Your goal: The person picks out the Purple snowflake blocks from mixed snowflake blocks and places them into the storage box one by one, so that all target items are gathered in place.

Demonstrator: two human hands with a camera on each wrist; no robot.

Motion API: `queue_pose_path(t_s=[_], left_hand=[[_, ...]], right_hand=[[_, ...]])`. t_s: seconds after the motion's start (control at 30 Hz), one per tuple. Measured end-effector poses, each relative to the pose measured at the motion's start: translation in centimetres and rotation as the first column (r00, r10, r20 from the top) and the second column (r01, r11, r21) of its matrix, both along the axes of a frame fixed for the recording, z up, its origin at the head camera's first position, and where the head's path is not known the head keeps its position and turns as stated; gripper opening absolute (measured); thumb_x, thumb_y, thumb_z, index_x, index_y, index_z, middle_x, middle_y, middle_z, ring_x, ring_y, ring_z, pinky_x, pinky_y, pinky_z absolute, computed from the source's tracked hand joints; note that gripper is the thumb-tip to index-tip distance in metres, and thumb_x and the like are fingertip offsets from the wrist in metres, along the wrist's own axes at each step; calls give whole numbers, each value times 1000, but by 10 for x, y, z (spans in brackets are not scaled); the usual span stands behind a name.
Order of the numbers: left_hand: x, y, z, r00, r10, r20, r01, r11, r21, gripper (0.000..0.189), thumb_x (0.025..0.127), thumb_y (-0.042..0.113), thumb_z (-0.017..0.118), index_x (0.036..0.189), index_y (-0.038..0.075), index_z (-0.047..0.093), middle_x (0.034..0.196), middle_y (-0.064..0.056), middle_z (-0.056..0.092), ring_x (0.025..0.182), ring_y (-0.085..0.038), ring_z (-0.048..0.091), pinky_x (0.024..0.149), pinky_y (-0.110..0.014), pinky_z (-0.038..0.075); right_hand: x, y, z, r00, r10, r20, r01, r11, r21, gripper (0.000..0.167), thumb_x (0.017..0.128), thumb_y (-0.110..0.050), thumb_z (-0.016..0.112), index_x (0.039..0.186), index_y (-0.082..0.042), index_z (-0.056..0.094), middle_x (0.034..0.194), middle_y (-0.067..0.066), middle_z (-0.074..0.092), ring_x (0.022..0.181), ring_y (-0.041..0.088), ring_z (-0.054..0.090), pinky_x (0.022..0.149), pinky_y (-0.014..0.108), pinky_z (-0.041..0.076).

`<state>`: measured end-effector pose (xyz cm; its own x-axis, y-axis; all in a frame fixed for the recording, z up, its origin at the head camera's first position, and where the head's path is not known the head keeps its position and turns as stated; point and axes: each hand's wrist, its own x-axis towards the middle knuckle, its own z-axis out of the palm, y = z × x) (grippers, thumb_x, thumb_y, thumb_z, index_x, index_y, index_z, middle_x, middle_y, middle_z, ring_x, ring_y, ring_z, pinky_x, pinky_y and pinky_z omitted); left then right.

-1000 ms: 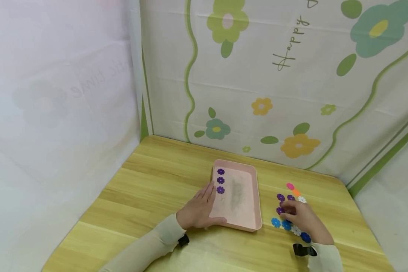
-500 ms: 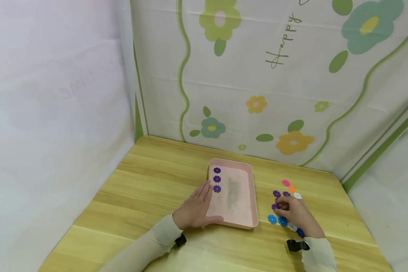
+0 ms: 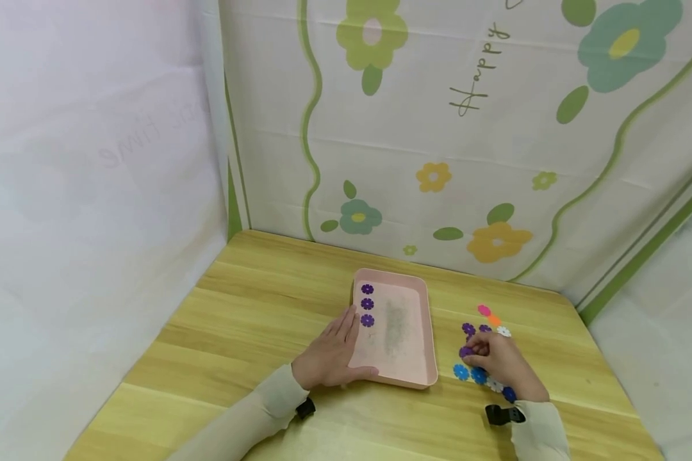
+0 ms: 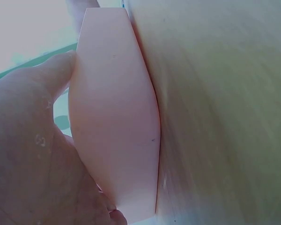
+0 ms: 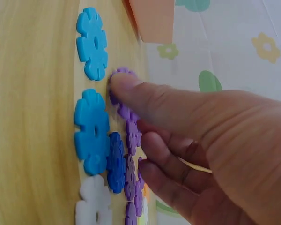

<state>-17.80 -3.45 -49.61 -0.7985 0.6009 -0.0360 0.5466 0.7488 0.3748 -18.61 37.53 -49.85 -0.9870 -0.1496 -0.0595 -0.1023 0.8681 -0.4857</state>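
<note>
A pink tray (image 3: 402, 382) lies on the table with a column of three purple interlocking flower discs (image 3: 367, 304) along its left side. My left hand (image 3: 330, 355) rests on the tray's near left corner, fingers straight along the left rim and thumb stretched over the near edge. In the left wrist view, the tray's outer wall (image 4: 114, 103) fills the middle. To the tray's right, my right hand (image 3: 504, 365) pinches a purple flower disc (image 5: 123, 110) between thumb and index finger. The disc's far part is hidden behind the thumb. The other fingers curl loosely.
Around the right hand lie more discs: light blue (image 3: 461, 372), blue (image 3: 478, 376), dark blue (image 3: 509, 394), pink (image 3: 484, 310), orange (image 3: 494, 319), white (image 3: 503, 331) and several purple (image 3: 468, 328). A flower-printed curtain (image 3: 392, 141) stands behind the table.
The head view has shifted slightly. My right fingers have closed on the purple disc, which has moved slightly under the thumb. My left hand has stayed on the tray.
</note>
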Motion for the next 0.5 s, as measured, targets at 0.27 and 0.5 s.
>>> queue_pose_path(t_s=[0.27, 0.5], left_hand=[[1, -1, 1, 1000, 6, 1, -6, 1000, 7, 114, 98, 77, 50, 167, -5, 12, 178, -24, 2, 167, -35, 9, 134, -52, 22], [0, 0, 1, 1000, -15, -1, 15, 1000, 16, 114, 98, 76, 49, 166, -7, 12, 177, -25, 1, 166, -38, 8, 133, -53, 22]], right_hand=[[-1, 5, -1, 1000, 1, -25, -3, 997, -80, 4, 100, -19, 75, 98, -16, 74, 92, -3, 73, 78, 7, 62, 70, 20, 56], [2, 0, 13, 999, -44, 15, 46, 974, -222, 22, 104, -30, 70, 106, -9, 77, 97, 7, 77, 85, 18, 70, 72, 27, 60]])
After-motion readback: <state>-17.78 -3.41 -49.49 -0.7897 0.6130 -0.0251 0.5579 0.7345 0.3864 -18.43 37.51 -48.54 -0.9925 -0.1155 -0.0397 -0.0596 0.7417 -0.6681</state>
